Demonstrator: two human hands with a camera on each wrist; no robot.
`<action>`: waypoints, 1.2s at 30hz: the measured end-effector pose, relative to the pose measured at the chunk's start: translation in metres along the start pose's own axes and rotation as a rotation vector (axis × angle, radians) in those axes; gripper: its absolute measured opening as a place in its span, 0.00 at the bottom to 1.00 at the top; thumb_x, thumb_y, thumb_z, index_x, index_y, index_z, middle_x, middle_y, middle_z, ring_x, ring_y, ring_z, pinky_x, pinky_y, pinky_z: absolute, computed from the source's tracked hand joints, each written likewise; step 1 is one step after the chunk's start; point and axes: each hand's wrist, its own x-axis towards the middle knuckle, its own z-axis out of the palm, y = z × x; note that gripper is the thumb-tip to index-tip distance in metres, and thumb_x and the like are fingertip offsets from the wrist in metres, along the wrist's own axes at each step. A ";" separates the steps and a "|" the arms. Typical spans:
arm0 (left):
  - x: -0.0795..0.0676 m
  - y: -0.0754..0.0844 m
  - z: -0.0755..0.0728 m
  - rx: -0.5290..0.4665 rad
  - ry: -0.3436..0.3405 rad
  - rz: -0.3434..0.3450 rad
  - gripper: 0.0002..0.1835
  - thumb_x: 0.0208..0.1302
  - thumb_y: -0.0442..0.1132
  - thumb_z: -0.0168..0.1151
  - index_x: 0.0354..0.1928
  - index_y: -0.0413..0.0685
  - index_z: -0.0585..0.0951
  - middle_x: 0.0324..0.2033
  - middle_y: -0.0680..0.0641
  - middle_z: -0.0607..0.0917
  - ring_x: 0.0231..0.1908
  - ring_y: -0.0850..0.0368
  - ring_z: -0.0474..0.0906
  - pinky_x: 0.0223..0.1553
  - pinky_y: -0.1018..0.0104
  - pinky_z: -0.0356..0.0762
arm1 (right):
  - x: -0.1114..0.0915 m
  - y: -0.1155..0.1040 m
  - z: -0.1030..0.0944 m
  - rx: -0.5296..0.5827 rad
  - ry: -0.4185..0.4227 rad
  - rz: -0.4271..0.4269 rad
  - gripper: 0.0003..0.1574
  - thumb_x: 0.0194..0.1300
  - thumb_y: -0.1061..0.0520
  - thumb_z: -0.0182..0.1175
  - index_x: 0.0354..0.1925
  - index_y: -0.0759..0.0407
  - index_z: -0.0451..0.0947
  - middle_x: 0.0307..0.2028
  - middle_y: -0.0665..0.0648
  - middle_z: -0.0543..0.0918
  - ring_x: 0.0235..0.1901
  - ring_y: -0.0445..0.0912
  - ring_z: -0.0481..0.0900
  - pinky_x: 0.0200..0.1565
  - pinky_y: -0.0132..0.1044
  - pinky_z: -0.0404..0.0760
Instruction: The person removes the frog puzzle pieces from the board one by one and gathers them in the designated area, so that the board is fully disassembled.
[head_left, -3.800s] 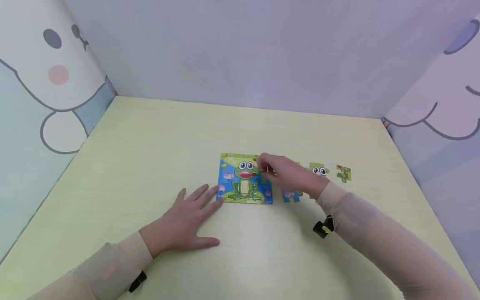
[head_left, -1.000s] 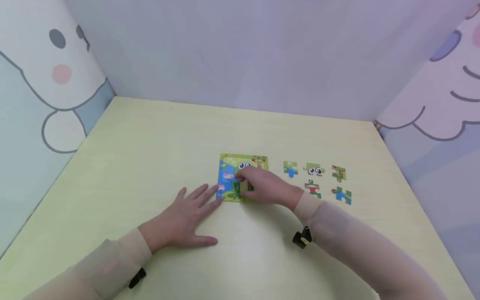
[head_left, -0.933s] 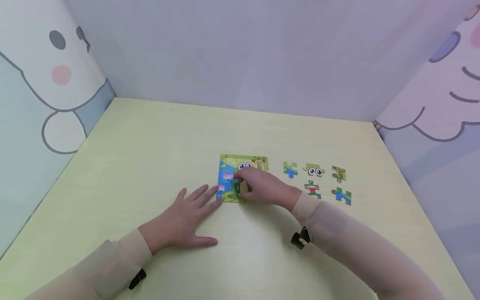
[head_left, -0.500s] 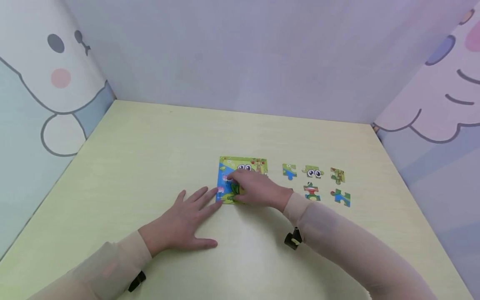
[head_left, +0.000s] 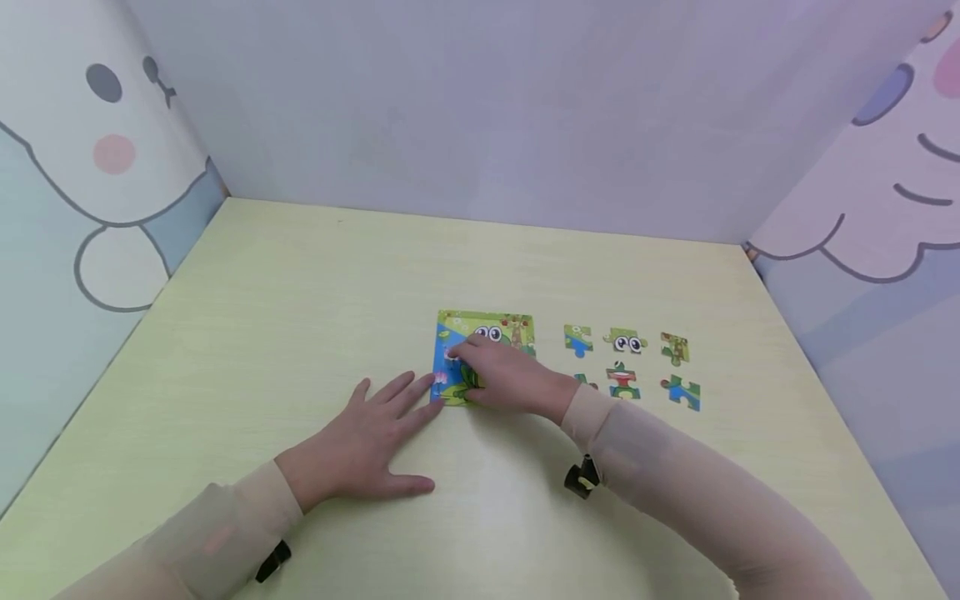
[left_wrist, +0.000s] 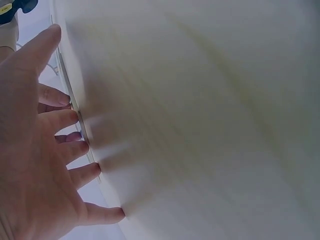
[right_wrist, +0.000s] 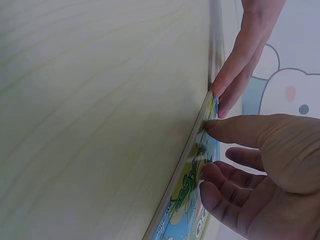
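In the head view, my right hand [head_left: 510, 375] is over the lower left of the small frog jigsaw puzzle [head_left: 483, 320], its fingers bent. The right wrist view shows the thumb [right_wrist: 235, 131] and fingertips [right_wrist: 211, 192] at the puzzle's face with a gap between them; I cannot tell whether they pinch a piece. My left hand [head_left: 363, 442] lies flat on the table, fingers spread, two fingertips at the puzzle's left edge. Right of the puzzle lie loose pieces in two rows, among them a piece with frog eyes [head_left: 627, 341] and a blue-green piece [head_left: 681, 392].
The pale wooden table [head_left: 315, 275] has a plain back wall [head_left: 480, 108] behind it. Cartoon-printed panels [head_left: 112, 192] stand at both sides. Other loose pieces include a tree piece [head_left: 675, 348] and a mouth piece [head_left: 622, 382].
My right hand has gone from the puzzle's upper right to its lower left. The blue-green piece now lies at the lower right of the loose ones. The left hand has stayed in place.
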 end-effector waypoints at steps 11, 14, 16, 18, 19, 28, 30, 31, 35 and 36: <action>0.000 0.000 0.000 -0.005 -0.006 -0.007 0.51 0.63 0.77 0.60 0.79 0.54 0.67 0.82 0.43 0.59 0.79 0.35 0.58 0.63 0.16 0.62 | 0.001 -0.007 -0.005 -0.012 -0.048 -0.017 0.40 0.70 0.57 0.70 0.75 0.56 0.69 0.72 0.60 0.72 0.68 0.52 0.77 0.71 0.46 0.75; 0.000 0.000 0.000 -0.009 -0.004 -0.006 0.51 0.63 0.76 0.60 0.79 0.54 0.68 0.82 0.43 0.60 0.79 0.35 0.58 0.63 0.16 0.62 | 0.002 -0.007 -0.006 -0.006 -0.057 -0.019 0.38 0.70 0.56 0.70 0.74 0.56 0.70 0.71 0.59 0.72 0.66 0.52 0.78 0.70 0.45 0.76; 0.000 0.000 -0.001 -0.012 -0.006 -0.008 0.51 0.63 0.76 0.60 0.79 0.54 0.67 0.82 0.43 0.60 0.79 0.35 0.58 0.63 0.16 0.61 | 0.003 -0.006 -0.006 0.000 -0.060 -0.020 0.38 0.70 0.56 0.70 0.74 0.56 0.70 0.71 0.59 0.72 0.65 0.52 0.78 0.70 0.45 0.77; 0.001 0.000 -0.001 -0.011 -0.010 -0.010 0.51 0.63 0.77 0.60 0.79 0.54 0.67 0.82 0.43 0.59 0.79 0.35 0.58 0.63 0.16 0.61 | 0.003 -0.005 -0.006 0.003 -0.059 -0.021 0.38 0.70 0.56 0.70 0.74 0.56 0.70 0.71 0.59 0.71 0.63 0.52 0.79 0.69 0.45 0.77; 0.001 0.000 -0.001 -0.012 -0.013 -0.012 0.51 0.63 0.77 0.60 0.79 0.54 0.67 0.82 0.43 0.59 0.79 0.35 0.58 0.63 0.17 0.61 | 0.003 -0.005 -0.006 0.004 -0.060 -0.021 0.38 0.70 0.56 0.70 0.74 0.56 0.70 0.71 0.59 0.71 0.63 0.51 0.79 0.69 0.44 0.77; 0.002 -0.001 0.002 -0.009 -0.017 -0.013 0.51 0.63 0.77 0.60 0.79 0.55 0.67 0.82 0.43 0.59 0.80 0.35 0.57 0.64 0.17 0.61 | 0.003 -0.002 -0.004 0.012 -0.035 -0.027 0.38 0.70 0.57 0.70 0.74 0.56 0.71 0.69 0.58 0.69 0.58 0.49 0.80 0.66 0.41 0.80; 0.002 -0.001 0.003 -0.010 -0.020 -0.017 0.51 0.62 0.76 0.60 0.79 0.55 0.67 0.82 0.43 0.59 0.80 0.35 0.57 0.64 0.17 0.61 | 0.002 -0.002 -0.003 0.015 -0.021 -0.030 0.36 0.70 0.57 0.70 0.72 0.56 0.72 0.67 0.58 0.69 0.56 0.49 0.80 0.64 0.40 0.81; 0.002 -0.001 0.003 -0.010 -0.022 -0.019 0.51 0.62 0.76 0.61 0.80 0.55 0.67 0.83 0.43 0.58 0.80 0.35 0.56 0.65 0.17 0.61 | 0.002 -0.002 -0.003 0.018 -0.014 -0.031 0.35 0.70 0.57 0.70 0.71 0.55 0.73 0.65 0.59 0.69 0.55 0.49 0.79 0.63 0.40 0.81; 0.002 -0.001 0.003 -0.014 -0.021 -0.023 0.50 0.62 0.75 0.61 0.80 0.55 0.67 0.83 0.43 0.58 0.80 0.36 0.56 0.65 0.17 0.60 | -0.001 -0.002 -0.003 0.045 0.011 -0.042 0.32 0.69 0.58 0.70 0.68 0.54 0.74 0.61 0.59 0.70 0.53 0.50 0.78 0.60 0.40 0.82; 0.002 0.000 0.003 -0.014 -0.017 -0.021 0.50 0.63 0.75 0.61 0.79 0.55 0.67 0.83 0.43 0.58 0.80 0.35 0.56 0.65 0.17 0.60 | -0.002 -0.002 -0.003 0.053 0.015 -0.047 0.31 0.69 0.58 0.70 0.67 0.53 0.74 0.60 0.59 0.70 0.53 0.50 0.78 0.60 0.40 0.82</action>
